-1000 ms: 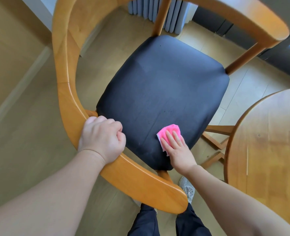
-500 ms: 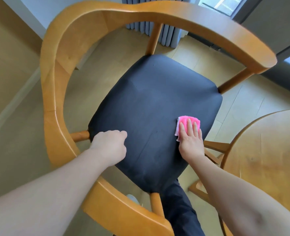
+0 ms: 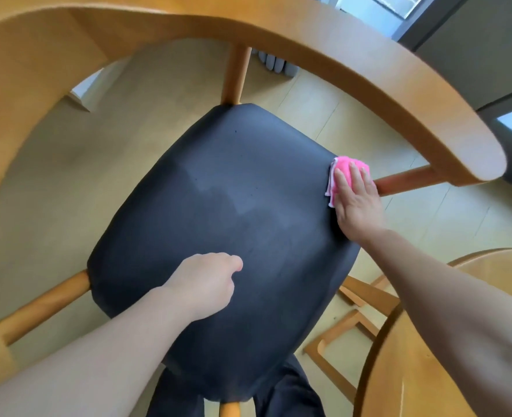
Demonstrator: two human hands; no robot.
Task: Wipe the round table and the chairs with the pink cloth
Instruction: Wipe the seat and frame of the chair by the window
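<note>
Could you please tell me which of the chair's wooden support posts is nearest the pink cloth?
The round wooden post on the seat's right side, slanting up to the armrest end. The right hand presses the pink cloth flat beside its base; the other posts stand farther off.

I see the black seat point(image 3: 218, 224) mostly bare at its middle. The curved wooden backrest point(image 3: 324, 55) arches over its far edge, its support post point(image 3: 405, 180) bars the far-right corner, and the round table point(image 3: 459, 341) crowds its near-right.

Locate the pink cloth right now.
Head view, right of centre: the pink cloth lies at the black padded chair seat's far right corner, under the right hand.
</note>
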